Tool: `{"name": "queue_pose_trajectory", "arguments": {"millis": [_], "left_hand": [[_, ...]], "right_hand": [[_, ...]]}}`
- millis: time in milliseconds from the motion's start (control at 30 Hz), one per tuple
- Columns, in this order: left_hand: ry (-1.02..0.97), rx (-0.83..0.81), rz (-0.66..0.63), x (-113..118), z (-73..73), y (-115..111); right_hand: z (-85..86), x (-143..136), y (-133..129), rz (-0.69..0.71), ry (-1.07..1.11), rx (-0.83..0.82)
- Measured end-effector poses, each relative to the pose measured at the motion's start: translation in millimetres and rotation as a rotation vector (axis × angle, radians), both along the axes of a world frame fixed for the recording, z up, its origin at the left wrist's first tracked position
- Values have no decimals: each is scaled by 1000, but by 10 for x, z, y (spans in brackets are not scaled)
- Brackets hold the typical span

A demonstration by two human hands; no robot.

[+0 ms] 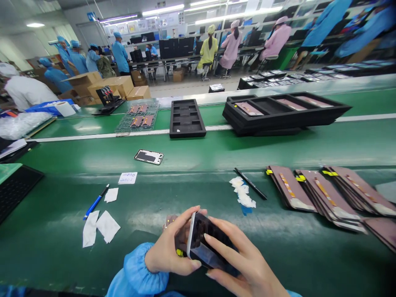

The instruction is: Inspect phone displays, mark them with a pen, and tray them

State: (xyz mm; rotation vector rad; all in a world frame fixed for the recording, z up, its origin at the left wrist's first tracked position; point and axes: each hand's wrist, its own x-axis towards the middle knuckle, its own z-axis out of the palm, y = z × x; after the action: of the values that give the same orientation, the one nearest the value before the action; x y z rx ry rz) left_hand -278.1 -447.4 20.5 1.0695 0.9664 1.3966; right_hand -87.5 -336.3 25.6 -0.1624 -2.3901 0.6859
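Observation:
Both my hands hold a smartphone with a dark glossy face and a silver edge, tilted above the green bench. My left hand grips its left end, thumb below and fingers above. Across its face and far edge lie the fingers of my right hand, with the thumb at the near edge. Behind the phone, partly hidden by my left hand, is a brownish part with a yellow tab. A small piece with metallic spots shows just beyond my left hand.
Stacked pinkish panels with orange flex strips lie at right. A black pen and white scraps are ahead. At left are a blue pen and paper pieces. Farther back sit a phone housing and black trays.

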Motion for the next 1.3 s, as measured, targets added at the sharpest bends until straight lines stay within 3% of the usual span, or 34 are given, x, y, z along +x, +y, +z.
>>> {"name": "queue_pose_trajectory", "arguments": {"millis": [333, 733, 900, 967, 1067, 1200, 1300], "left_hand": [[-22, -4, -8, -34, 34, 10], [-144, 14, 31, -36, -39, 52], [-308, -78, 41, -25, -42, 92], [-437, -221, 55, -35, -36, 115], [-542, -416, 104, -99, -33, 157], [-588, -341, 296, -249, -28, 212], [-597, -305, 357, -332, -3, 255]], "right_hand": [[-14, -5, -9, 4, -39, -9], [107, -47, 29, -7, -29, 33], [69, -83, -8, -71, -11, -50], [21, -80, -12, -62, -14, -189], [-61, -51, 13, 2, -3, -628], [-134, -15, 86, -49, -57, -1284], [-158, -15, 119, 84, -230, -1521]]}}
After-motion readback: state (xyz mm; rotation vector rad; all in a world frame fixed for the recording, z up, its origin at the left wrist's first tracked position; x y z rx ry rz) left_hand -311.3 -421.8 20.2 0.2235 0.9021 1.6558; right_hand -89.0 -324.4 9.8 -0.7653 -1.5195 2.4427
